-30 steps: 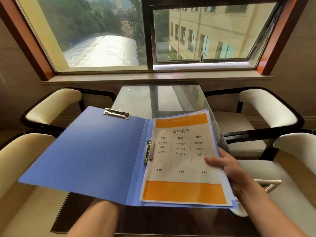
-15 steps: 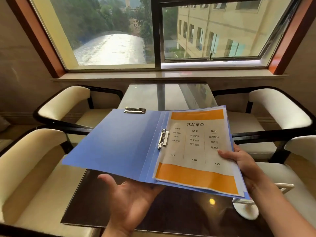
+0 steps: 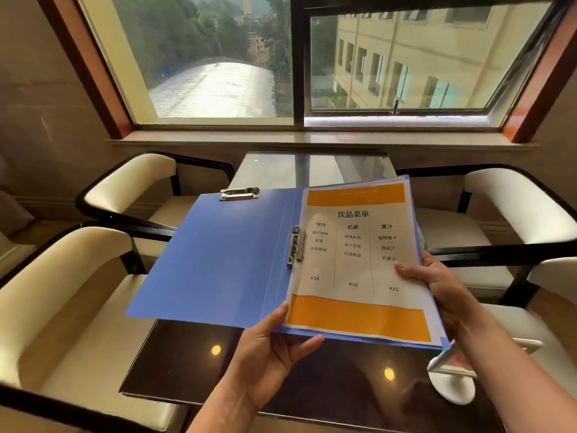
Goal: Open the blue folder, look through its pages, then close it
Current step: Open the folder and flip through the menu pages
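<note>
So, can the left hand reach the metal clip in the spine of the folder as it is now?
Probably yes. The left hand holds the blue folder at its bottom edge, just below the spine, and nothing covers the metal clip.

Window-side seating around a table

Four cream-cushioned black-framed armchairs [image 3: 62,307] flank a dark glossy glass-topped table [image 3: 193,364]; a white stand [image 3: 452,385] sits near right, wide window [image 3: 281,64] beyond.

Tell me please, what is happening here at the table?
A person holds a blue folder open above a dark table. The left hand supports its bottom edge near the spine, thumb on top. The right hand grips the right edge, thumb resting on the top page, a drinks menu with orange bands. No page is lifted at this moment, and the folder is not closed.
</note>
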The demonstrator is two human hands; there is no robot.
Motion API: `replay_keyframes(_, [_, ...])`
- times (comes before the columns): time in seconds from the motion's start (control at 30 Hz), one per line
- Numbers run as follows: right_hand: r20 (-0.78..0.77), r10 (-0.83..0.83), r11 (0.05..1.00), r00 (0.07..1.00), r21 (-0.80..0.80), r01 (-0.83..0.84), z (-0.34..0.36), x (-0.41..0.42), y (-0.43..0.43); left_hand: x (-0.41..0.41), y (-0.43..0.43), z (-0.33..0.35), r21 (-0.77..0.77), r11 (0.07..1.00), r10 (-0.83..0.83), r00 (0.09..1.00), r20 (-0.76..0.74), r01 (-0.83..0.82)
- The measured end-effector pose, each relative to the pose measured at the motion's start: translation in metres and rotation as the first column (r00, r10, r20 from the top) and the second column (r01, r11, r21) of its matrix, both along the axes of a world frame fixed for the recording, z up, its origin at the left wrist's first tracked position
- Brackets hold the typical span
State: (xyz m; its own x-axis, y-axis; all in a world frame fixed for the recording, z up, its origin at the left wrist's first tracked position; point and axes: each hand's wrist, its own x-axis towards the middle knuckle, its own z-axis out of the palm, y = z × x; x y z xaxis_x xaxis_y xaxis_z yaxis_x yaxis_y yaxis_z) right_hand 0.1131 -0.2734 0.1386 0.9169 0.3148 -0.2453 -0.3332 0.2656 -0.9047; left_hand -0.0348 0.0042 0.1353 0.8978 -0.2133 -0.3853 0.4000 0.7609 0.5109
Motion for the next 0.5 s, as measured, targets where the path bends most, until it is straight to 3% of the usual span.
replay_keyframes(0.23, [0.015, 0.11, 0.993, 0.994, -0.053, -0.109, 0.007, 0.01, 0.003, 0.001, 0.005, -0.01, 0.064, 0.992, 0.107, 0.994, -0.032, -0.105])
replay_keyframes(0.5, [0.097, -0.005, 0.993, 0.995, -0.114, 0.016, -0.002, -0.005, 0.005, 0.004, 0.023, -0.017, 0.118, 0.971, 0.212, 0.977, -0.015, -0.208])
